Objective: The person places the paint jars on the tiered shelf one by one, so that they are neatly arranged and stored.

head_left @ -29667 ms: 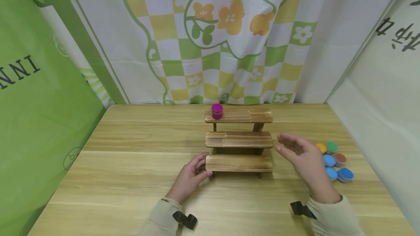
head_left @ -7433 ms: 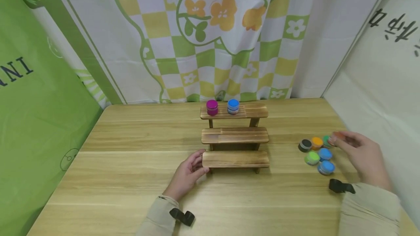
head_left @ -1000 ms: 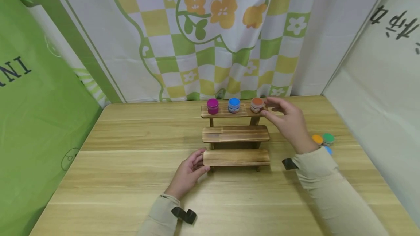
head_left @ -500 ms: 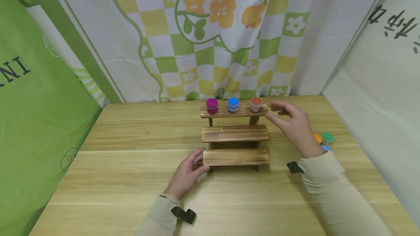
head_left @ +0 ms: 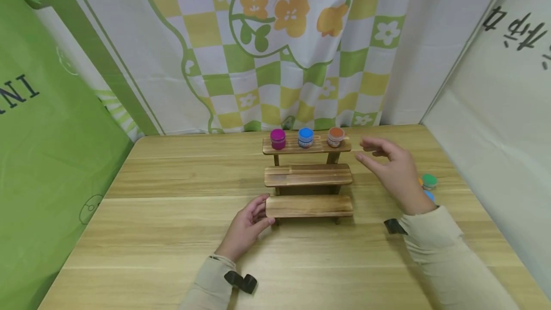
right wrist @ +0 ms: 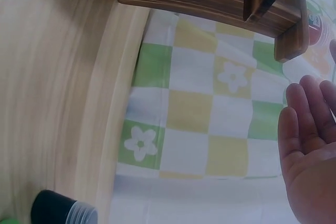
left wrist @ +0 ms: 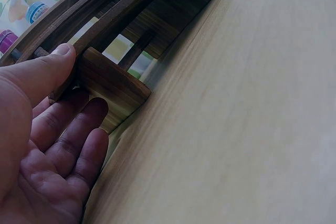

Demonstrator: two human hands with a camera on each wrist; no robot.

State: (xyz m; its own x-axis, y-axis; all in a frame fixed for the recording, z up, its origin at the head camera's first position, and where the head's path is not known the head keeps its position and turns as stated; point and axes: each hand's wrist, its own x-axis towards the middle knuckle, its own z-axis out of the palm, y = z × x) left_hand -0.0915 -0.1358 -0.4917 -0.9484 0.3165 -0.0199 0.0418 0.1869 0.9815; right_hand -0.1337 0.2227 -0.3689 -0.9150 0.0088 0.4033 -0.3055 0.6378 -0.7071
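A three-tier wooden stand (head_left: 309, 206) stands mid-table. Lined up on its top tier are a purple paint jar (head_left: 278, 139), a blue one (head_left: 306, 138) and an orange-brown one (head_left: 335, 137), all upright. My left hand (head_left: 245, 231) holds the left end of the lowest tier; in the left wrist view the thumb lies along the stand's (left wrist: 118, 72) edge, the index finger is partly hidden behind it and the other fingers are loosely bent. To the right of the top tier, my right hand (head_left: 393, 171) hovers with fingers and thumb apart and nothing between them.
Right of the stand, a green jar (head_left: 429, 181) and a light blue jar (head_left: 428, 196) show past my right forearm, which hides others. A black jar (right wrist: 55, 208) appears in the right wrist view. A checked curtain (head_left: 297, 75) hangs behind the table.
The blue and then the orange-brown jar have joined the purple one on the top tier. In the last second my right hand let go of the orange-brown jar and drew back right.
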